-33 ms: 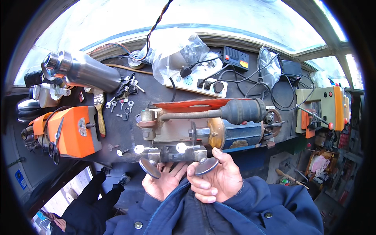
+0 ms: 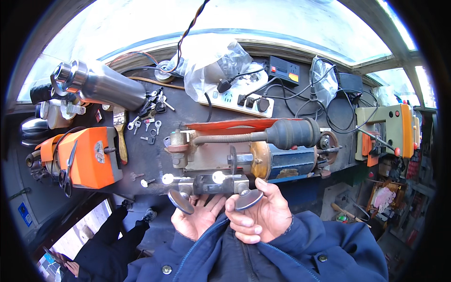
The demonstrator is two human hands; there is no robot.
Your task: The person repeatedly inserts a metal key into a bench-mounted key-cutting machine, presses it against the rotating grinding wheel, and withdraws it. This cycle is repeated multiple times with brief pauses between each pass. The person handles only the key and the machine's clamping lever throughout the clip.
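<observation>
A key-cutting machine [image 2: 293,162] with a blue motor housing lies across the bench in front of me. Two keys, a left key [image 2: 170,178] and a right key [image 2: 220,177], sit in the clamps of its near carriage [image 2: 209,184]. My right hand [image 2: 265,218] is closed around the right round clamp knob [image 2: 249,199], thumb raised along its right side. Palm up, my left hand [image 2: 195,221] lies beside the left clamp knob [image 2: 180,201]. Its fingers stretch out below the carriage, their tips partly hidden.
An orange machine [image 2: 87,157] with scissors [image 2: 69,171] stands left, by a brush [image 2: 120,136]. Loose keys [image 2: 150,139] lie near a steel flask [image 2: 108,87]. Behind are a power strip [image 2: 235,100] and cables. A beige machine [image 2: 394,122] stands right. Another person [image 2: 101,249] is lower left.
</observation>
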